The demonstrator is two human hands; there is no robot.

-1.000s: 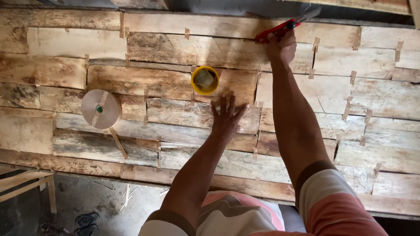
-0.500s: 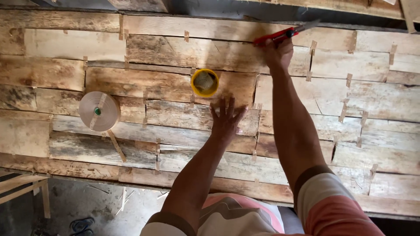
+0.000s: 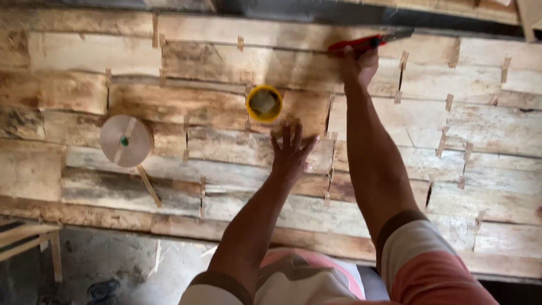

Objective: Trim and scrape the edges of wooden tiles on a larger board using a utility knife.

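Pale wood veneer sheets (image 3: 226, 107), patched together with short strips of brown paper tape, cover the work surface. My left hand (image 3: 292, 151) lies flat on the veneer with fingers spread, just below a yellow-rimmed cup (image 3: 263, 103). My right hand (image 3: 358, 63) reaches to the far edge and grips a red-handled knife (image 3: 361, 43), its blade pointing right along the top edge of the sheets.
A large roll of brown paper tape (image 3: 126, 140) sits on the veneer at the left, a loose tail hanging below it. A wooden frame (image 3: 28, 240) stands at the lower left beside the dirty floor (image 3: 124, 265). A dark gap runs behind the far edge.
My right hand with the knife has shifted slightly left along the far edge. The left hand stays pressed flat on the veneer.
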